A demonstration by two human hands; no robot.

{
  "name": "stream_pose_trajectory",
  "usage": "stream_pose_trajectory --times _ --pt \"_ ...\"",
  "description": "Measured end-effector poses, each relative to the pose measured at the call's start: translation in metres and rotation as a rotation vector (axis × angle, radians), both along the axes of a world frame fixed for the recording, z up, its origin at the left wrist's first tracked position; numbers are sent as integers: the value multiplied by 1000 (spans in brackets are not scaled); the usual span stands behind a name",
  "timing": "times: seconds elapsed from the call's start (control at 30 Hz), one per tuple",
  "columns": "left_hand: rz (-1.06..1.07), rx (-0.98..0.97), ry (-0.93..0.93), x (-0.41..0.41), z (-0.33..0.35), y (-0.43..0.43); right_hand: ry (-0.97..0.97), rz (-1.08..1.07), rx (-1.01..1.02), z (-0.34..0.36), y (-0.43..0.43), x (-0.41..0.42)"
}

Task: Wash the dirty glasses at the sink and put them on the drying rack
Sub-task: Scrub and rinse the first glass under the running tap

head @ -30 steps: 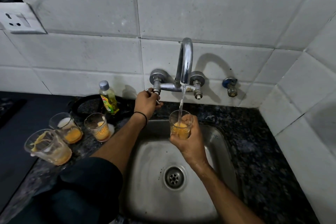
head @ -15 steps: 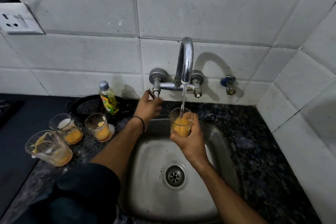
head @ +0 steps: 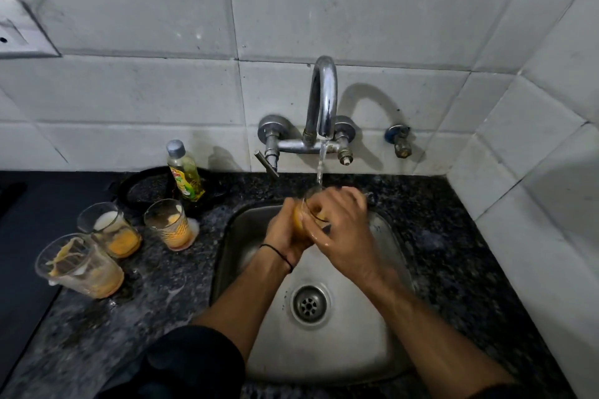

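Glass in hands: a clear glass smeared inside with yellow-orange residue; it is held over the back of the sink, tilted, its rim right under the running water; most of its wall is hidden by fingers, so only a strip of rim and a yellow patch on its left side show.
Left hand: wrapped around the lower, left side of the glass; a thin dark band sits on the wrist; a dark sleeve covers the upper arm.
Right hand: closed over the top and right side of the same glass, fingers curled across its mouth; the skin looks wet; both hands meet on the glass.
Tap: curved chrome spout on the tiled wall; a thin stream of water falls onto the fingers and rim.
Sink: steel basin set in the dark speckled table; the round drain lies below the hands, uncovered.
Waiting glasses: three more stand on the table left of the sink, each coated with orange residue; the nearest glass stands just beside the basin's edge; a middle glass holds a white patch too; the largest glass leans, streaked with pulp.
Soap bottle: upright behind them, yellow-green liquid, grey cap.
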State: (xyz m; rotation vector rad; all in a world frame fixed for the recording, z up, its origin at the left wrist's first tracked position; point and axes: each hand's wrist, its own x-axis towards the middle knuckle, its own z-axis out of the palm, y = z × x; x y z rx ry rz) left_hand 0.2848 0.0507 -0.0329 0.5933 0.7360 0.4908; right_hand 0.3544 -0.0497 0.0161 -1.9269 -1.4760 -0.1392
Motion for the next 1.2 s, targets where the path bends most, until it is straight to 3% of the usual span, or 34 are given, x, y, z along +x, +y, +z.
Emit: stream_pose_trajectory --times 0.13,0.2,0.33,0.4,0.5,0.57,0.7,0.77,0.87,0.9,0.97,1.07,1.1,1.13,1.2 --pt "130 9 -21 9 -9 -16 100 -72 -447 16 19 0" --pt "77 -91 -47 11 -10 -21 14 -69 -559 27 23 -1" --pt "-18 -176 16 5 -15 -6 -72 200 -751 44 18 4" --pt "-6 -165 -4 4 -17 -3 -10 201 -744 40 18 3" --pt "56 -168 -139 8 -15 -14 316 -20 -584 35 27 -1" --pt "46 -186 -131 10 -21 -16 257 -67 -601 34 29 -1" --pt "-79 -293 133 7 -33 0 -35 185 -779 37 18 4" --pt "-41 -305 111 3 -32 0 -42 228 -801 32 16 5" --pt "90 -248 -53 4 -24 -13 461 36 -600 27 26 1" --pt "90 -256 -68 5 -23 -16 535 -40 -559 26 30 2" --pt "28 -256 -21 3 -20 -14 427 -3 -595 26 30 7" --pt "-137 -276 176 -2 -20 3 122 242 -742 27 14 14" --pt "-146 -283 219 -4 -19 7 102 272 -770 26 10 13" --pt "-111 -272 217 -6 -19 8 133 260 -749 22 8 11" --pt "-32 -199 149 -5 -19 7 551 111 -568 17 13 3"
